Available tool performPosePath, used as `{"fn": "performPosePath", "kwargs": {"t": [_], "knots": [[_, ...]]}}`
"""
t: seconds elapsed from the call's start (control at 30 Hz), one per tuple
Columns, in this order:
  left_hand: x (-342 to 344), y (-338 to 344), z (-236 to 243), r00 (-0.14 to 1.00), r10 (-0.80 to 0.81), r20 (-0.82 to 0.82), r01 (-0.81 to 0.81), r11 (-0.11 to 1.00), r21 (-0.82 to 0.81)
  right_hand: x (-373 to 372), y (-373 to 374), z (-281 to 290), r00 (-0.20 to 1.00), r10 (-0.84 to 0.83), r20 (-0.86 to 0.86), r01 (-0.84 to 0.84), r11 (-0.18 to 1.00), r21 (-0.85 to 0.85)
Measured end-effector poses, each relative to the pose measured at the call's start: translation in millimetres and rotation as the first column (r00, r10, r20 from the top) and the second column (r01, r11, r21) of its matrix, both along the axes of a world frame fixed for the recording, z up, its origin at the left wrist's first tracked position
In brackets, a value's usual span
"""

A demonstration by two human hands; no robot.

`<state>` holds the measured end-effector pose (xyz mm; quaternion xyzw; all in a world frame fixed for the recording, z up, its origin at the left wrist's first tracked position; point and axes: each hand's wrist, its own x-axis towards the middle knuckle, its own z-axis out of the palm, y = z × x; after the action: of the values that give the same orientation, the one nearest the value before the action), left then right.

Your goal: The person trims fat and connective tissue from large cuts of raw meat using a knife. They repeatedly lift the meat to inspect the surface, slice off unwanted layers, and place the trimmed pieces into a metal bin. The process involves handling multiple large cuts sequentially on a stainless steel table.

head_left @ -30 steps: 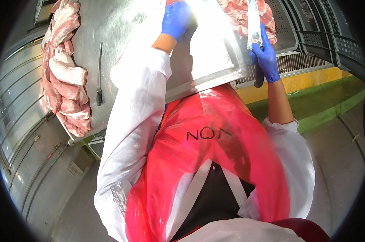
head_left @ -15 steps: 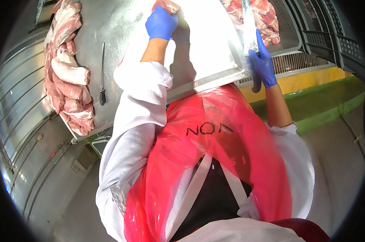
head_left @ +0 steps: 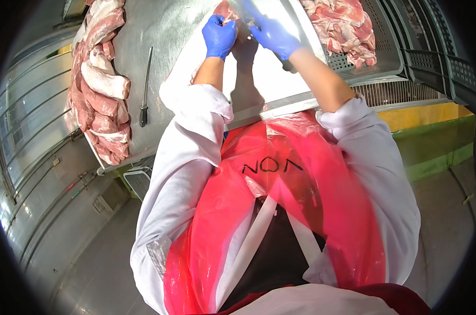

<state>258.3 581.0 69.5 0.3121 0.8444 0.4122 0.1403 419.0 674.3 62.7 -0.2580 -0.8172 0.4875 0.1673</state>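
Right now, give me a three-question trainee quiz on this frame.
1. True or false: both hands wear blue gloves.
2. What lies on the steel table beside the meat pile at the person's left? A) sharpening steel B) spray bottle C) scale
3. What is the left hand gripping on the white cutting board?

Key: 1. True; the right hand is gloved too. 2. A. 3. A piece of raw meat at the board's far edge.
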Motion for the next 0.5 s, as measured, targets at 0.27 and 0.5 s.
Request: {"fn": "performPosePath", "kwargs": {"t": [0.27,0.5], "knots": [[-0.6,-15.5,-1.9,1.000,-0.017,-0.010,0.018,0.997,0.070,76.3,-25.1,20.7,0.962,0.213,0.174,-0.195,0.974,-0.113],[-9.0,-0.5,34.5,0.998,-0.053,0.046,0.049,0.996,0.071,3.3,-5.3,48.2,0.972,0.204,0.118,-0.170,0.953,-0.251]]}}
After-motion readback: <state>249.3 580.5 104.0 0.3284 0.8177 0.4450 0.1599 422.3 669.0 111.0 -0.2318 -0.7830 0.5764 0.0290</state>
